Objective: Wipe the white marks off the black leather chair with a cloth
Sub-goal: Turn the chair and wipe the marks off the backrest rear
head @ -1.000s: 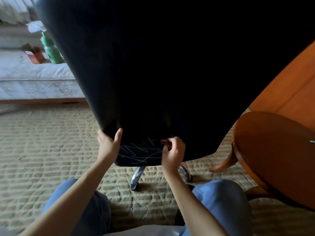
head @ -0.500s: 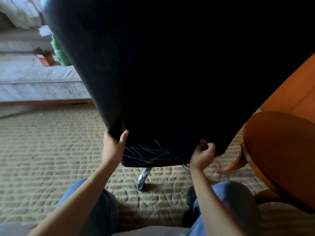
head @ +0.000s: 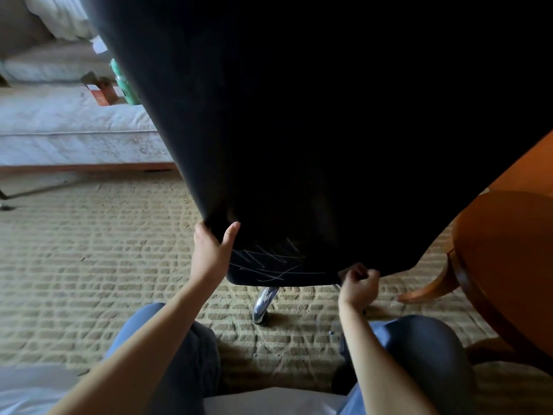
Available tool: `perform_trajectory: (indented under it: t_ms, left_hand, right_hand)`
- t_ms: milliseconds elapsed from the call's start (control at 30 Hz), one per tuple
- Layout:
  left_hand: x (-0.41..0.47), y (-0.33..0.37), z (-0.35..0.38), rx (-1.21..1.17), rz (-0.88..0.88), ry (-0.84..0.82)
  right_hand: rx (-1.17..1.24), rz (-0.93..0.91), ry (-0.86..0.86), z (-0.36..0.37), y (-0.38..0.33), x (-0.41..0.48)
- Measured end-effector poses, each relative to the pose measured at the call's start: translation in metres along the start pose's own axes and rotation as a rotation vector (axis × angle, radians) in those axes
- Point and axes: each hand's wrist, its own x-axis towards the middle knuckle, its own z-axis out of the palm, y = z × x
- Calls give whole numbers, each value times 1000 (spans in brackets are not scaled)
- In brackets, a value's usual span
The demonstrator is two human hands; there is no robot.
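The black leather chair (head: 314, 130) fills the upper middle of the view, its back facing me. White scribbled marks (head: 269, 263) cross its lower edge. My left hand (head: 214, 250) grips the chair's lower left edge, thumb on the leather, just left of the marks. My right hand (head: 359, 283) is curled on the bottom edge to the right of the marks. No cloth shows in either hand. A chrome chair leg (head: 263, 304) pokes out below.
A round wooden table (head: 508, 265) stands close on the right with a curved leg (head: 428, 290). A pale sofa (head: 68, 130) with a green bottle (head: 125, 85) and a small box lies at the left. Woven carpet (head: 104, 250) covers the floor; my knees are below.
My right hand has slid right along the chair's bottom edge, uncovering the white marks. The left hand keeps its grip on the left edge.
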Motion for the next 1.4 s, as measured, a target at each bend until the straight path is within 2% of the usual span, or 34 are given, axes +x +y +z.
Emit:
perform_trajectory:
  t_ms: [67, 133, 267, 333, 400, 500, 567, 633, 733, 800, 867, 967, 1067, 1200, 1300, 1400]
  left_hand:
    - [-3, 0, 3, 12, 5, 7]
    - [-7, 2, 5, 29, 2, 16]
    - [-11, 3, 6, 49, 9, 14]
    - [-9, 2, 4, 64, 17, 3]
    - [-8, 2, 1, 77, 7, -27]
    - [-8, 5, -3, 85, 2, -66]
    - [-11, 5, -3, 108, 4, -68]
    - [-17, 7, 0, 124, 2, -59]
    - [-25, 6, 3, 162, 44, -94]
    - [-28, 5, 4, 178, 54, -130]
    - [-29, 3, 4, 179, 52, -161]
    - [-30, 2, 4, 118, 41, -177]
    - [-27, -2, 5, 85, 61, -172]
    - [-28, -12, 11, 78, 113, -121]
    - [-29, -13, 13, 77, 112, -66]
    - [-31, -14, 12, 78, 127, -53]
  right_hand:
    - [-30, 72, 44, 3, -5, 10]
    - [-40, 72, -29, 11, -16, -16]
    - [-41, -70, -394, 52, -11, -108]
    - [-23, -57, -506, 70, -14, -132]
    - [20, 10, -474, 70, -14, -130]
    - [84, 39, -256, 36, -19, -85]
    - [128, 0, -75, 10, -31, -48]
    - [158, -105, 15, -5, -51, -28]
    - [228, -69, -38, -3, -76, -51]
    - [286, -57, -155, 9, -86, -92]
    - [364, -118, -293, 20, -95, -134]
    - [445, -121, -443, 26, -100, -156]
    - [404, -94, -378, 14, -81, -118]
    - [261, 275, -89, -5, -56, -31]
    - [223, 162, -108, -9, -80, -28]
    - [346, 44, -272, -3, -104, -76]
